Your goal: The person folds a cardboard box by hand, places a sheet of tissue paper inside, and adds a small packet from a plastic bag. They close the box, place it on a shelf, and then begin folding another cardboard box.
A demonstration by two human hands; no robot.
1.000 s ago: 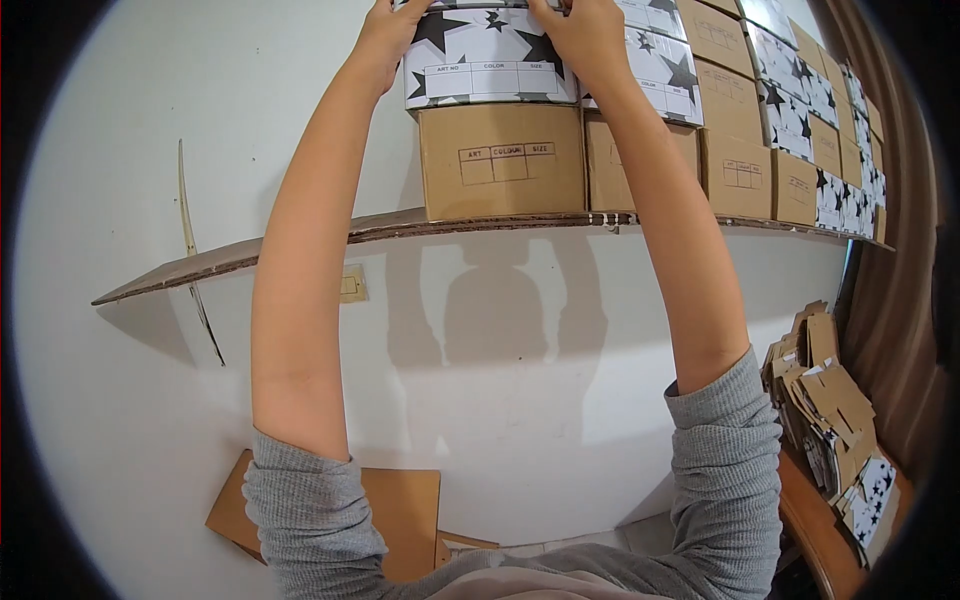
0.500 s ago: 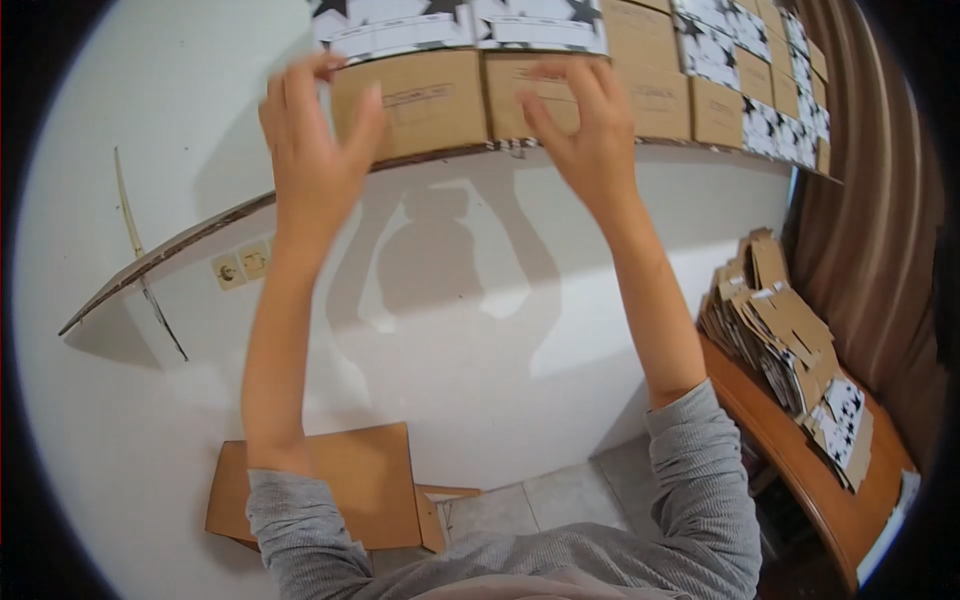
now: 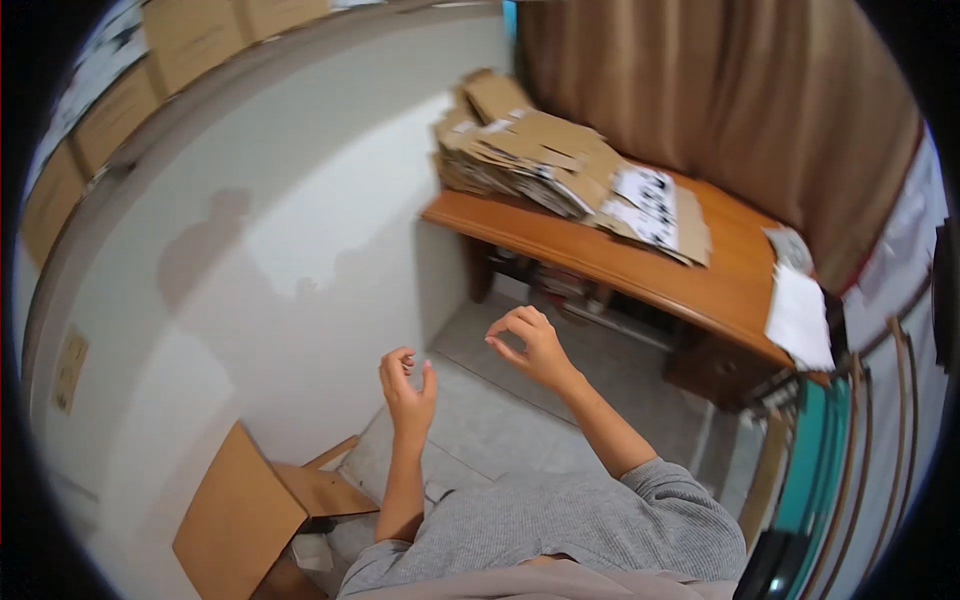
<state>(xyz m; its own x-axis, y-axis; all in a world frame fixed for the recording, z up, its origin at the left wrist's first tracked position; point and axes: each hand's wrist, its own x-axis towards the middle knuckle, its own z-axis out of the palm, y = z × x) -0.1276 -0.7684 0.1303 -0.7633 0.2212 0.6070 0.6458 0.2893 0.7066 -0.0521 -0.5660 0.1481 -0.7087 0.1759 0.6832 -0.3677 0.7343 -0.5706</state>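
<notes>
Stack of flattened boxes [image 3: 540, 150] on desk [image 3: 640, 275], back-left end, against wall. Paper sheet [image 3: 800, 318] on desk's right end. Curtain [image 3: 720, 100] behind desk. Cardboard sheets [image 3: 245, 510] on floor, lower left, by wall.

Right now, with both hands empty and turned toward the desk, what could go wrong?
The stack of flattened cartons leans unevenly on the wooden desk; a careless pull may spill it. The cardboard sheets by the wall lie close underfoot, a possible trip. Left hand and right hand hold nothing.
</notes>
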